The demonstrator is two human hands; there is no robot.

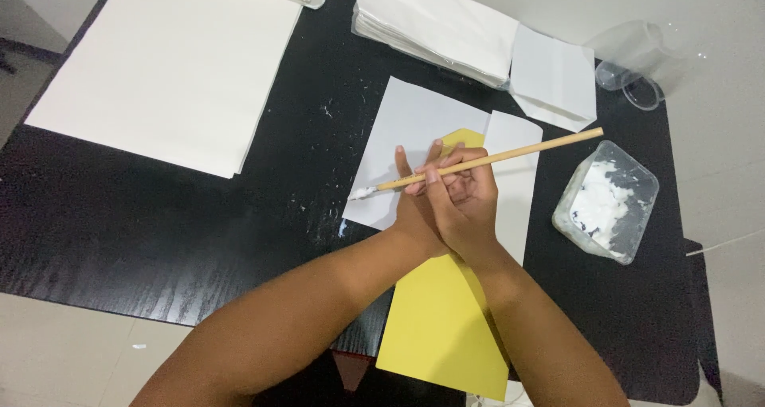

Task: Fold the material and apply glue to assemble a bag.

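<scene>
Two hands overlap — right hand (466, 204) pinching a slim wooden glue-tipped brush (478, 161), left hand (418, 192) fingers spread flat on smooth yellow paper (442, 319).

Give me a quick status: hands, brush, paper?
Right hand grips glue brush. Left hand pressing yellow paper. Glue tub alongside, nothing blocking.

Table (159, 216): black, wood-grain pattern w/ white smears. Yellow sheet (438, 327) at 6 o'clock. White sheets (171, 64) at 10 o'clock. Brush (486, 160): tan handle, white tip. Clear tub (607, 201) at 3 o'clock: white paste.
</scene>
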